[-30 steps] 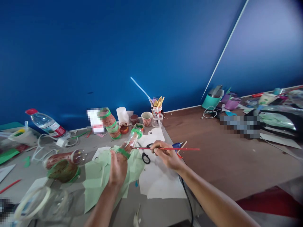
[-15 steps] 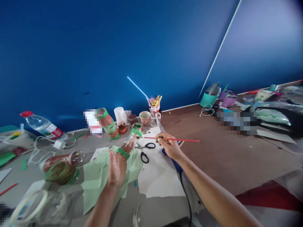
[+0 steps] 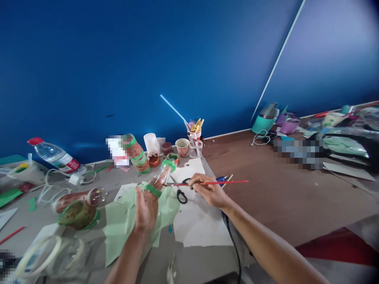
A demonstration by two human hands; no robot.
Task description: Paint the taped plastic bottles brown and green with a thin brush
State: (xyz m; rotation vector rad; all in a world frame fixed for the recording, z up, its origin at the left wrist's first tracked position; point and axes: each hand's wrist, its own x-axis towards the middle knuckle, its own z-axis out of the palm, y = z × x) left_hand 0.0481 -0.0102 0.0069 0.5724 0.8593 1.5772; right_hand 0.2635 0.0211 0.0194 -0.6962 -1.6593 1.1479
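My left hand (image 3: pixel 146 207) is wrapped round a clear plastic bottle piece (image 3: pixel 163 175) with brown paint and green bands, tilted up and away from me. My right hand (image 3: pixel 207 189) pinches a red-handled paintbrush (image 3: pixel 227 182), whose tip meets the brown-painted side of the bottle piece. Black-handled scissors (image 3: pixel 182 196) lie on white paper (image 3: pixel 201 230), partly behind the brush and my right hand. Light green paper (image 3: pixel 115 232) spreads beneath my left hand. Small paint cups, one with brown paint (image 3: pixel 153 158) and one with green (image 3: pixel 172 157), stand just beyond the bottle piece.
A brown and green painted bottle (image 3: pixel 136 154) stands near the blue wall. Further left lie a water bottle (image 3: pixel 59 157) and more painted bottle parts (image 3: pixel 78 216). A cup of plastic cutlery (image 3: pixel 194 136) stands at the back. A black cable (image 3: pixel 233 240) hangs over the front edge.
My right hand has lowered slightly and moved left, bringing the brush tip down from the bottle piece's green top to its brown side. My left hand has stayed nearly still.
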